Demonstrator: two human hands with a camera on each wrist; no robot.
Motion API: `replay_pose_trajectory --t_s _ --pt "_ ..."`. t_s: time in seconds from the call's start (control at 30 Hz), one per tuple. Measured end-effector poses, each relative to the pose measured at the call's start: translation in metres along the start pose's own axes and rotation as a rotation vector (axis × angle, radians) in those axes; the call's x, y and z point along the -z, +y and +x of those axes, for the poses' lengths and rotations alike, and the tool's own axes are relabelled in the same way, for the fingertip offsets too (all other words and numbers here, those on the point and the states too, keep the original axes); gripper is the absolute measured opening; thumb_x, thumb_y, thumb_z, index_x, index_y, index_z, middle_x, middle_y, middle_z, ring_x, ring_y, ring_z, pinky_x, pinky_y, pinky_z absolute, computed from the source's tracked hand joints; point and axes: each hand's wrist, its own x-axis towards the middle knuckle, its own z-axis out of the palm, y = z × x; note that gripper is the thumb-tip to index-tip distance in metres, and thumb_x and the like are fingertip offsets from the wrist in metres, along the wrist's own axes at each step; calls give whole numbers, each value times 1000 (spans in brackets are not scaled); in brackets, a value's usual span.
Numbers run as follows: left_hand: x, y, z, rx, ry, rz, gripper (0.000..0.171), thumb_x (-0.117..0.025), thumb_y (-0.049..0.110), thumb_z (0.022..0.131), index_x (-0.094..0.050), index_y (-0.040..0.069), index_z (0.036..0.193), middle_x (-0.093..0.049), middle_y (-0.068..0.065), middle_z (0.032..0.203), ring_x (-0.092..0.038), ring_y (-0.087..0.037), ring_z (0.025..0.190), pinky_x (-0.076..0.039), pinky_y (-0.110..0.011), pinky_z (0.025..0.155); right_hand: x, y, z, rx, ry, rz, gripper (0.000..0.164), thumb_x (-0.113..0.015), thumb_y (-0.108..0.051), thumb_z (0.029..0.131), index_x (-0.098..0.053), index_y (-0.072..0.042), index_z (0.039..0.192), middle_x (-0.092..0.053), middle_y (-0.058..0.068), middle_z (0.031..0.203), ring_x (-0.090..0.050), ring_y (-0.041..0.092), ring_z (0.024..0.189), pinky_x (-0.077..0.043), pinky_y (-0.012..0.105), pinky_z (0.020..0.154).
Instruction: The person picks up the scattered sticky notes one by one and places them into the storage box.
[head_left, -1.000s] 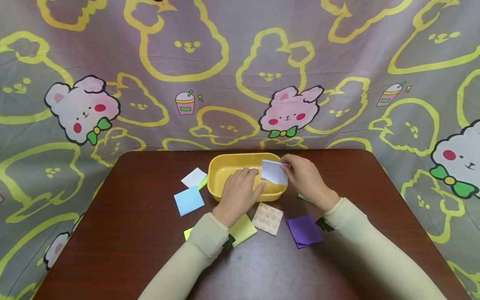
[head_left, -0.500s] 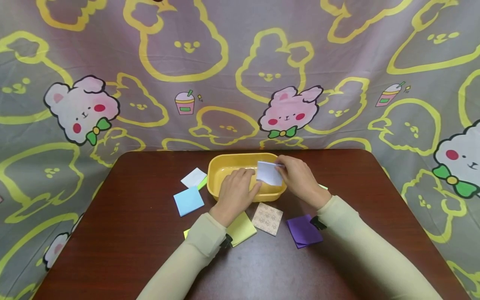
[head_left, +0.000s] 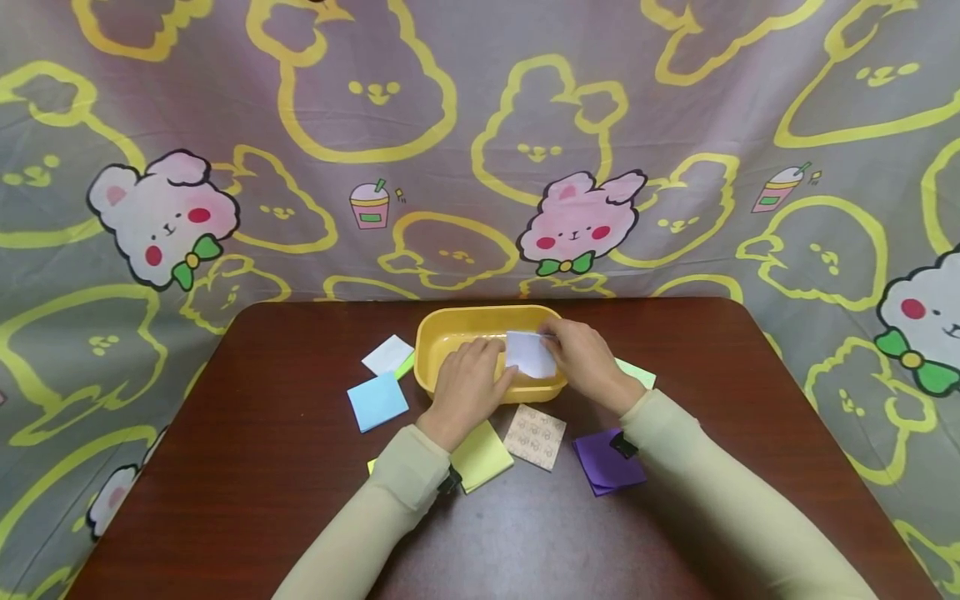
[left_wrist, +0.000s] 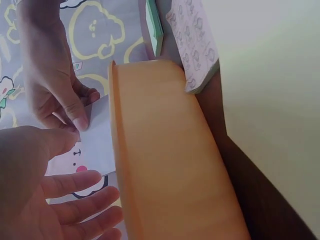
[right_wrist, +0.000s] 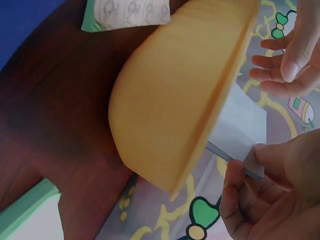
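A yellow plastic basin point(head_left: 525, 394) stands on the table. Over its right end my right hand point(head_left: 588, 360) pinches a pale white paper pad point(head_left: 529, 355) by one edge, thumb against fingers; in the right wrist view the pad point(right_wrist: 240, 122) juts past the basin's rim. My left hand point(head_left: 468, 379) hovers at the basin's front rim, with nothing held. In the left wrist view its fingers point(left_wrist: 90, 207) are spread and relaxed, and its thumb is close to the right hand's thumb. The basin's inside is partly hidden by both hands.
Square note pads lie around the basin: blue point(head_left: 377, 402) and white point(head_left: 387, 356) at left, yellow point(head_left: 482, 460) under the left wrist, patterned beige point(head_left: 536, 438) in front, purple point(head_left: 607, 467) and pale green point(head_left: 637, 373) at right. A printed curtain point(head_left: 465, 167) hangs behind the table.
My right hand has moved left and slightly down, bringing the white pad lower over the basin. More of the pale green pad shows behind it. The left hand has shifted slightly left.
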Motion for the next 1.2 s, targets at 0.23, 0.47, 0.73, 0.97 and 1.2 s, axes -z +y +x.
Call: replay_pose_trajectory --t_s 0.23,0.47,0.73,0.97,1.2 --pt "-4 -2 -2 3 -1 34 39 -58 41 89 -64 10 111 -64 -5 100 -61 -23 86 -48 -37 65 -10 -1 -1 -6 -34 5 11 -59 -11 90 -66 -6 97 -68 7 89 -60 20 73 -49 37 62" --pt "-3 -4 -4 7 -6 43 37 -57 40 89 -64 9 110 -64 -5 97 -60 -23 83 -47 -36 63 -18 -2 0 -15 -81 -1 11 -57 -12 91 -66 -9 97 -67 4 89 -60 18 74 -49 37 64" --pt "-4 -6 -6 10 -10 47 36 -56 40 90 -64 10 107 -64 -5 95 -60 -22 81 -47 -35 62 -23 1 0 -4 -119 -41 13 -58 -12 90 -67 -6 98 -69 6 90 -61 20 74 -49 38 66" --pt "-5 -5 -6 16 -19 52 36 -56 40 90 -64 10 107 -64 -5 96 -59 -22 80 -46 -35 62 -25 6 1 37 -131 -44 11 -61 -10 88 -68 -6 95 -69 5 89 -61 19 74 -50 37 68" --pt "-6 -5 -7 12 -13 62 36 -56 40 89 -64 10 106 -64 -5 94 -59 -22 79 -46 -35 61 -29 9 0 57 -153 -86 22 -62 -24 88 -70 -7 98 -71 3 88 -61 17 69 -45 38 69"
